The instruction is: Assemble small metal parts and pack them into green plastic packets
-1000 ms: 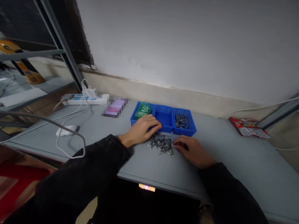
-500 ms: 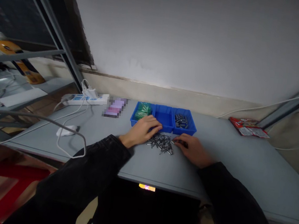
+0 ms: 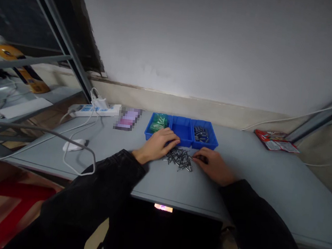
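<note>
A loose pile of small metal pins (image 3: 180, 159) lies on the grey table in front of three joined blue bins. My left hand (image 3: 160, 143) rests palm down at the bins' front edge, fingers stretched out, beside the pile's left side. At the right side of the pile, my right hand (image 3: 211, 163) has thumb and index finger pinched on the end of a metal pin. The left bin (image 3: 147, 133) has a green bag with small pieces in it. Nothing shows inside the middle bin (image 3: 182, 129). Dark metal cylinders (image 3: 201, 134) fill part of the right bin.
A power strip (image 3: 107, 110) with a plugged-in charger and a blurred-out phone-like object (image 3: 128, 119) sit to the left. A white cable loops past a small white case (image 3: 74, 145). A red snack packet (image 3: 276, 141) lies far right. The wall stands behind.
Almost nothing differs. My right hand stays at the pile's edge with only a slight finger shift, and my left hand keeps its place.
</note>
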